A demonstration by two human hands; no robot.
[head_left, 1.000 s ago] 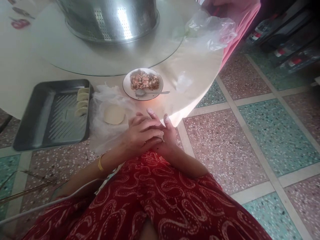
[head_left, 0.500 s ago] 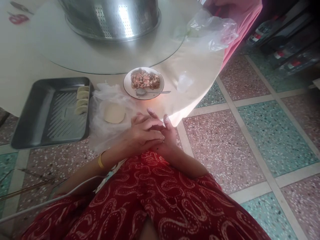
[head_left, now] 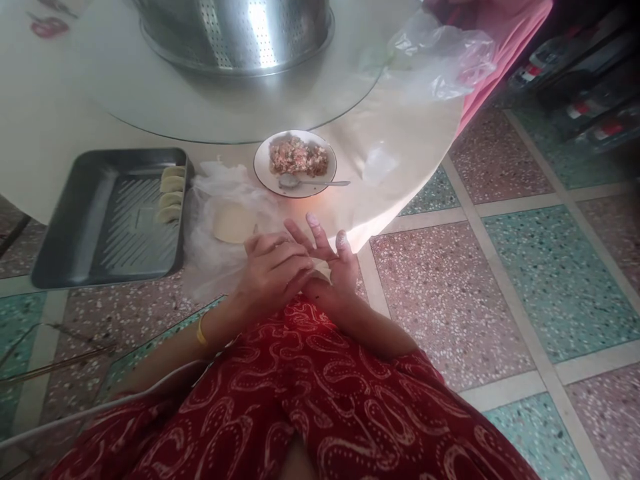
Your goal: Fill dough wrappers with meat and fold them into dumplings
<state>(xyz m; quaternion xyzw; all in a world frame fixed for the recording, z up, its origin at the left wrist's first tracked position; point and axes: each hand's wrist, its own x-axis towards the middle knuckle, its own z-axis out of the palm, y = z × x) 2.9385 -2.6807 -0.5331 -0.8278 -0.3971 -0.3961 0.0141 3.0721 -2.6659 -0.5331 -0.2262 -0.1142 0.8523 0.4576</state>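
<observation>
My left hand (head_left: 277, 270), with a yellow bracelet on its wrist, has its fingers curled over my right palm. My right hand (head_left: 343, 270) faces it with floury fingers raised and partly spread. A pale edge of dumpling dough (head_left: 323, 268) shows between the hands; most of it is hidden. Left of them, a round dough wrapper (head_left: 234, 223) lies on a crumpled plastic bag (head_left: 203, 263). Beyond my hands stands a plate (head_left: 263, 181) of minced filling (head_left: 299, 159) with a spoon (head_left: 325, 183) resting in it.
On the left, a dark baking tray (head_left: 80, 220) holds several folded dumplings (head_left: 170, 199) along its right side. A steel steamer pot (head_left: 240, 40) stands on the glass turntable (head_left: 225, 107). Clear plastic bags (head_left: 445, 60) lie at right near the table edge. Red-handled scissors (head_left: 49, 27) lie far left.
My left fingers have drawn back and curled more, and my right fingers have spread upward. A pale dough edge now shows between them. The view has shifted slightly.
</observation>
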